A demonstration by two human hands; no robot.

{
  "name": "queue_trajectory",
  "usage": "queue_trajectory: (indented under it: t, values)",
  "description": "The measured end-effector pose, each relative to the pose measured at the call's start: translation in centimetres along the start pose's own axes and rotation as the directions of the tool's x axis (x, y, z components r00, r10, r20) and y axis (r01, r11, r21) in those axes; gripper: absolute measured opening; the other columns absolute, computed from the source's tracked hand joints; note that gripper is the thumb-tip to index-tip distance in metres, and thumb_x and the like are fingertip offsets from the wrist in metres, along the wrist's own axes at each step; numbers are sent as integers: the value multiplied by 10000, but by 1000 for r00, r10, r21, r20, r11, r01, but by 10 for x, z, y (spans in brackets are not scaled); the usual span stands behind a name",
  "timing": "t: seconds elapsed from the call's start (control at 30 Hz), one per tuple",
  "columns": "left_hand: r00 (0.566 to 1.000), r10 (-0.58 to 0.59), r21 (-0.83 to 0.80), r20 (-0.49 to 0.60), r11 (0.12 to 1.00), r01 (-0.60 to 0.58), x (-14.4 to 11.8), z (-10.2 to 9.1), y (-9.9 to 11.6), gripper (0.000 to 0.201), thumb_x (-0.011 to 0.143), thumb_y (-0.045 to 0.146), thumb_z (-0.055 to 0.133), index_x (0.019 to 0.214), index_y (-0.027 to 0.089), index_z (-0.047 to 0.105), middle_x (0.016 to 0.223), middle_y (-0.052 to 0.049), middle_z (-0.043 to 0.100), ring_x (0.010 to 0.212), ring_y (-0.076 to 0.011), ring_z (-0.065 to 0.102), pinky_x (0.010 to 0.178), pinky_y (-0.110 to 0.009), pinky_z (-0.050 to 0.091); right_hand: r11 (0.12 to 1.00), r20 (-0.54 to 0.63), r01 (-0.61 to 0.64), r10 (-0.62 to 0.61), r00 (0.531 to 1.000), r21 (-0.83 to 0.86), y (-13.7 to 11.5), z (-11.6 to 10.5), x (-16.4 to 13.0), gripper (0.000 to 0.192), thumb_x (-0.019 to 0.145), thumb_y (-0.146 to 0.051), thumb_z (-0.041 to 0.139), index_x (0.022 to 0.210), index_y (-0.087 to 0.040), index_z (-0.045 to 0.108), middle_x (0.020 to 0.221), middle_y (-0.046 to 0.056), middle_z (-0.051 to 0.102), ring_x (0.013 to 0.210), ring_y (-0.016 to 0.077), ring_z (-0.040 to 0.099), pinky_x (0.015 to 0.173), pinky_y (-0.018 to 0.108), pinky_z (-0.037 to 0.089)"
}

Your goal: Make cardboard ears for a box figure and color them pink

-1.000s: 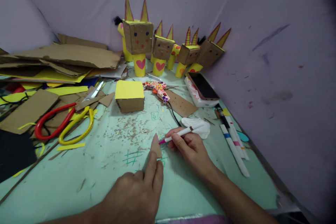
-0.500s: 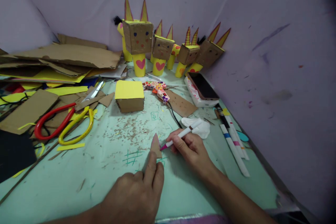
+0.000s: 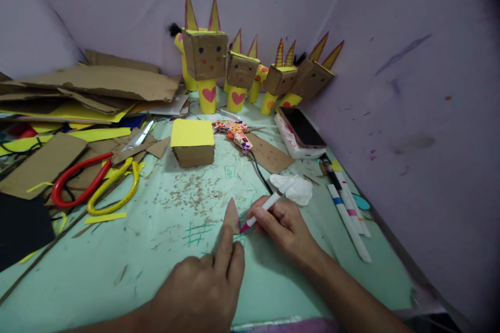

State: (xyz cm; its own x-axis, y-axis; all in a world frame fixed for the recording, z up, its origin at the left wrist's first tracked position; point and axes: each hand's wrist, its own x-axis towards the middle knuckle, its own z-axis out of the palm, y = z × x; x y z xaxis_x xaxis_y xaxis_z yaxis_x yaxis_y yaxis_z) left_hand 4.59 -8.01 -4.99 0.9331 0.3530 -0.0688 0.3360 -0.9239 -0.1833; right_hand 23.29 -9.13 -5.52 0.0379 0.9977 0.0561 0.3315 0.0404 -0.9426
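Observation:
My left hand [image 3: 203, 289] presses two fingers on the lower end of a small pointed cardboard triangle [image 3: 232, 215] that lies flat on the pale green table [image 3: 128, 255]. My right hand [image 3: 284, 227] grips a white marker [image 3: 269, 203] with a pink tip, and the tip touches the triangle's right edge near its base. A cardboard box with a yellow top [image 3: 192, 141] stands behind them.
Several cardboard figures with yellow legs and pointed ears [image 3: 242, 70] line the back wall. Red and yellow scissors [image 3: 94, 183] and cardboard sheets [image 3: 97, 83] lie left. A patterned glue gun [image 3: 234, 132], phone [image 3: 302, 127], tissue [image 3: 295, 187] and markers [image 3: 347, 208] lie right.
The marker tip has slid down along the triangle's right edge toward me, and my right hand has dropped lower. My left hand stays in place.

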Motion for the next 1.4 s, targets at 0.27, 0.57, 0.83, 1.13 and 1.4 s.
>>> queue_trajectory:
  t: [0.27, 0.57, 0.83, 1.13, 1.4]
  values:
    - [1000, 16, -5, 27, 1000, -15, -2, -2, 1, 486, 724, 153, 420, 1180, 34, 542, 1283, -380, 408, 408, -169, 602, 347, -284, 488, 999, -39, 7, -6, 999, 46, 1, 2, 0, 300, 885, -303, 445, 666, -172, 602, 619, -3, 540, 556, 119, 484, 522, 233, 357]
    - [1000, 25, -12, 11, 1000, -25, 1, -2, -2, 485, 707, 133, 416, 1158, 24, 560, 1244, -389, 447, 393, -179, 598, 339, -300, 489, 998, -40, 9, -6, 999, 66, 4, 1, -2, 281, 881, -300, 451, 707, -165, 626, 614, -1, 547, 553, 119, 485, 522, 233, 361]
    - [998, 5, -23, -68, 1000, -7, 0, 6, 0, 489, 702, 155, 423, 1155, 19, 548, 1257, -404, 423, 394, -187, 592, 322, -320, 480, 1000, -10, -1, 1, 1000, 19, 4, 0, -2, 301, 875, -324, 454, 689, -157, 623, 567, -7, 520, 522, 118, 467, 498, 233, 340]
    - [998, -15, -12, -56, 1000, 14, 0, 0, 0, 479, 700, 151, 422, 1141, 20, 556, 1268, -408, 401, 360, -173, 574, 309, -315, 472, 1000, 1, 11, -11, 1000, 29, 1, 0, -1, 293, 869, -300, 464, 657, -159, 609, 619, 3, 556, 549, 114, 492, 523, 227, 362]
    - [1000, 3, -5, -18, 1000, -3, 0, 2, 0, 481, 724, 159, 428, 1172, 29, 547, 1267, -390, 422, 397, -170, 596, 341, -302, 491, 999, 15, 39, -40, 999, 30, 1, 0, 0, 294, 872, -291, 470, 659, -154, 620, 638, 10, 582, 552, 111, 498, 517, 223, 360]
